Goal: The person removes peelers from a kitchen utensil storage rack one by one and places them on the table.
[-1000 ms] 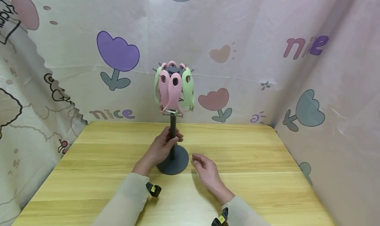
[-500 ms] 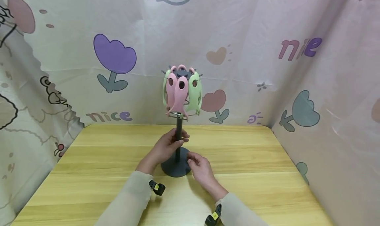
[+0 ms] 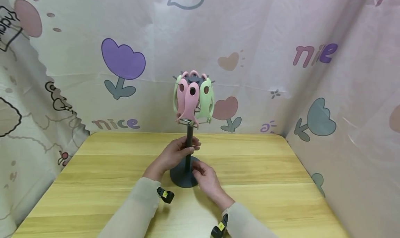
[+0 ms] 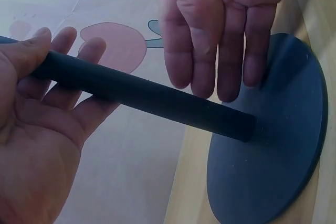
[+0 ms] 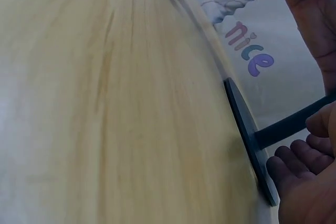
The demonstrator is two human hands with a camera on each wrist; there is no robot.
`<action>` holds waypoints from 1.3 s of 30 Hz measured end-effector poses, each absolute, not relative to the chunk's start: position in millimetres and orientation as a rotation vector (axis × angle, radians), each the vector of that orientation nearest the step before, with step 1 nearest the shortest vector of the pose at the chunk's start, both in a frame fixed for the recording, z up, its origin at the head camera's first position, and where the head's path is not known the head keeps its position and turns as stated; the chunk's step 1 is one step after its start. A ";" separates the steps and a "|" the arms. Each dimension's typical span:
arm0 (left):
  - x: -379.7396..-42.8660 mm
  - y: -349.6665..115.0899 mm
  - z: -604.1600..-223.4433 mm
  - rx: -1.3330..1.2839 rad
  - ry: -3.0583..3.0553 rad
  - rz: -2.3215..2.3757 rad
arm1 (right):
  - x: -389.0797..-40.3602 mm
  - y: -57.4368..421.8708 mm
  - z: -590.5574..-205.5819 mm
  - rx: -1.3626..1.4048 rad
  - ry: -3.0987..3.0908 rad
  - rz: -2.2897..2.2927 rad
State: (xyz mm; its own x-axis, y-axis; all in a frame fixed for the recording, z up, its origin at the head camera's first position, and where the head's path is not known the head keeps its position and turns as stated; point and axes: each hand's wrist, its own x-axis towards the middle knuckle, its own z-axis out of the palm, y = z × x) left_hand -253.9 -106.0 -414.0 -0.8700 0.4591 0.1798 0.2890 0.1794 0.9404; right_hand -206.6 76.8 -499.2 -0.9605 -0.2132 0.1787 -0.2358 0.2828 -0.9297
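A dark stand has an upright post [image 3: 189, 135] and a round flat base [image 3: 178, 177]. Around its top hang several Y-shaped peelers, pink ones [image 3: 189, 107] and green ones [image 3: 205, 102], with forked lower ends and metal bars across them. My left hand [image 3: 173, 154] grips the post below the peelers, thumb on the near side and fingers behind, as the left wrist view also shows. My right hand [image 3: 207, 179] is beside the lower post, over the base, holding nothing. Its fingers [image 4: 229, 72] extend nearly straight in the left wrist view.
The stand is over a light wooden table [image 3: 265, 182]. A patterned cloth [image 3: 262, 29] hangs behind the table's far edge and along both sides. A small black camera [image 3: 165, 195] is strapped at each wrist.
My right hand has moved left, from beside the base to close by the post. The stand and my left hand gripping it have shifted slightly right in the head view.
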 end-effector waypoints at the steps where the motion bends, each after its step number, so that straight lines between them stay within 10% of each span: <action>1: -254.9 -105.7 -414.2 0.741 2.290 1.781 | -207.0 75.9 -499.9 0.444 -2.496 1.819; 39: -273.3 -105.8 -401.6 0.758 2.160 1.730 | -210.1 72.7 -505.4 0.459 -2.537 1.701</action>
